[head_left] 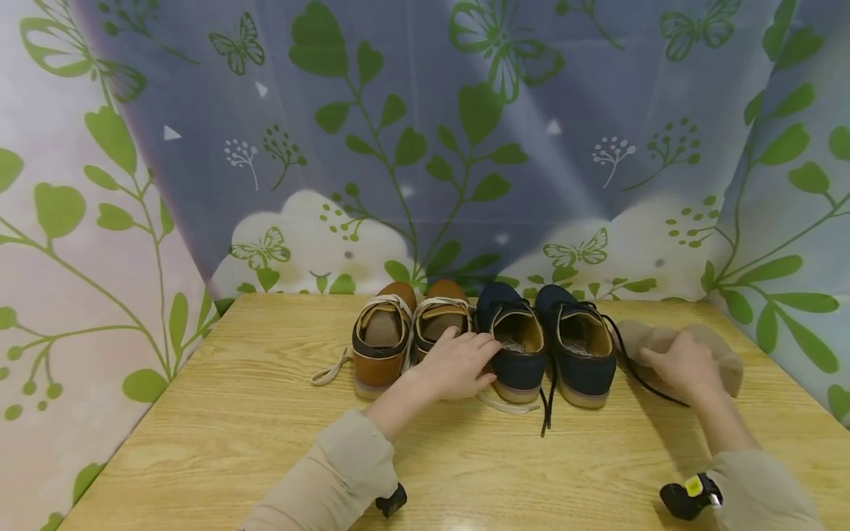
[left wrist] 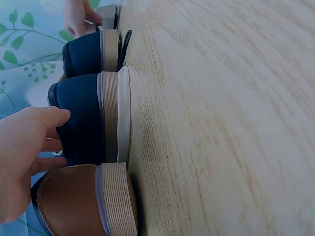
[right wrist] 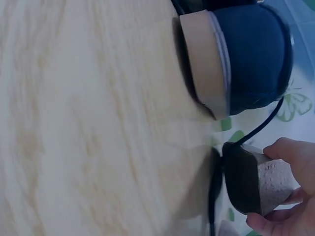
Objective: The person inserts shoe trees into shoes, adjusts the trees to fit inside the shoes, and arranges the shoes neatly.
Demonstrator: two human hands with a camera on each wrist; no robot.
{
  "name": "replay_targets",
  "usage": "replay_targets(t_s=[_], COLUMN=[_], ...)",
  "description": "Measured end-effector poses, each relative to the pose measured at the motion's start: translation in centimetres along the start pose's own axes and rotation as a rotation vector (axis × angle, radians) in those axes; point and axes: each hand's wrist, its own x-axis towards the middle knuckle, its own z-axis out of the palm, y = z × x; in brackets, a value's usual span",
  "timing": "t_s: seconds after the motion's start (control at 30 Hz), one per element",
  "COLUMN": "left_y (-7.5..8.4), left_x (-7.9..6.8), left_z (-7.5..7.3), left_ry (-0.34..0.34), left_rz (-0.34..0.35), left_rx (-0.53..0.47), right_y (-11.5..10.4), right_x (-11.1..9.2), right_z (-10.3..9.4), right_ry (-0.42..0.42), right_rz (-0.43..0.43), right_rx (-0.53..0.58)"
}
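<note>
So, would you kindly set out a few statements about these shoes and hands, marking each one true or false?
1. The brown shoes stand to the left of the navy shoes. True.
2. The right hand holds a navy shoe. False: it holds a beige item.
3. The left hand is close to both a brown shoe and a navy shoe. True.
4. The brown shoes have black laces. False: theirs are pale.
</note>
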Motion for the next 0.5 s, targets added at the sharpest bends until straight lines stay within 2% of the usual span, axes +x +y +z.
replay_targets(t_s=[0.2, 0.5], left_y=[0.0, 0.0], left_x=[0.0, -0.1], left_z=[0.0, 0.0], left_ry=[0.006, 0.013], left_rz=[0.010, 0.016], left_rx=[0.006, 0.005], right_y=[-0.6, -0.8], right_x=[-0.7, -1.6], right_z=[-1.6, -3.2], right_ry=[0.034, 0.129], right_rz=[0.017, -0.044], right_rx=[-0.047, 0.032])
